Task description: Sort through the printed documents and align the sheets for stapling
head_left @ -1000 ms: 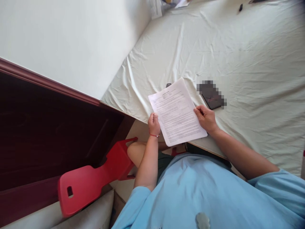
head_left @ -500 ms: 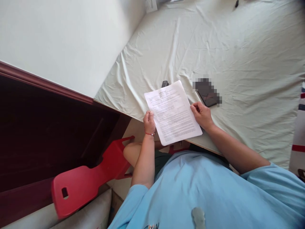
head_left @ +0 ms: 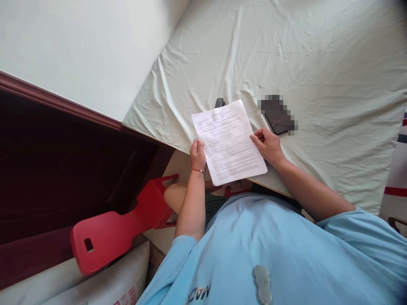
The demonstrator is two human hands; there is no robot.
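A small stack of printed paper sheets (head_left: 230,144) is held tilted over the table's near edge, its printed side facing up. My left hand (head_left: 198,154) is closed on the stack's left edge, thumb on top. At the right edge, my right hand (head_left: 268,145) pinches the paper between thumb and fingertips, the other fingers curled. Just past the top of the sheets lies a small black object (head_left: 219,102), partly covered by them. Beyond my right hand a dark phone-like slab (head_left: 278,116) rests on the cloth, its outline blurred out.
A wrinkled pale cloth (head_left: 324,76) covers the table. To the left stand a white wall (head_left: 79,46) and dark wood panelling (head_left: 63,169). A red plastic chair (head_left: 104,237) is at my left, with white sacks (head_left: 121,275) below it.
The view has shifted slightly, so things sit a little higher in it. My right hand's fingers have moved at the paper's right edge, with the thumb and fingertips stretched further onto it.
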